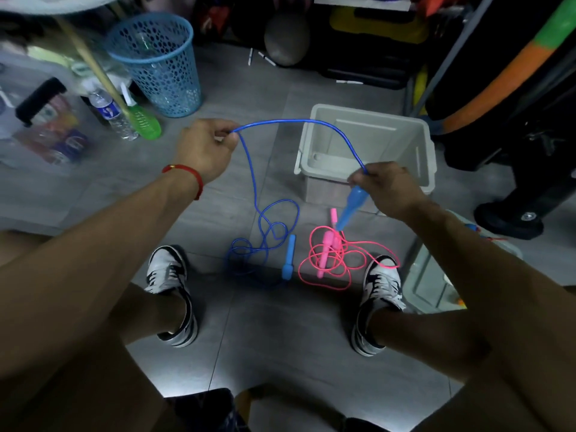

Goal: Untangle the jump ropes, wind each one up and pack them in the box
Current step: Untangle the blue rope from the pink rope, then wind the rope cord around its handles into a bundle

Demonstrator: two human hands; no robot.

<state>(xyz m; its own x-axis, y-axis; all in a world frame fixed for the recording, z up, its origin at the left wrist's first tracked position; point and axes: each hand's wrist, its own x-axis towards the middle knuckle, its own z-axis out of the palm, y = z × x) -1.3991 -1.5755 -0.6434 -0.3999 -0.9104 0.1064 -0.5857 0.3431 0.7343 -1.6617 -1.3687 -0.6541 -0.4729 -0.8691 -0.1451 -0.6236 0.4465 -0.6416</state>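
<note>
Right hand (388,190) holds blue handle (352,207) tilted, free end toward the floor.

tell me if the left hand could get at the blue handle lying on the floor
Probably yes, once freed: the left hand pinches the blue cord, and nothing covers the blue plastic handle lying between the shoes.

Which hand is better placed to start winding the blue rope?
Left. The left hand pinches the blue rope along its free length, while the right hand holds the blue handle as anchor.
</note>
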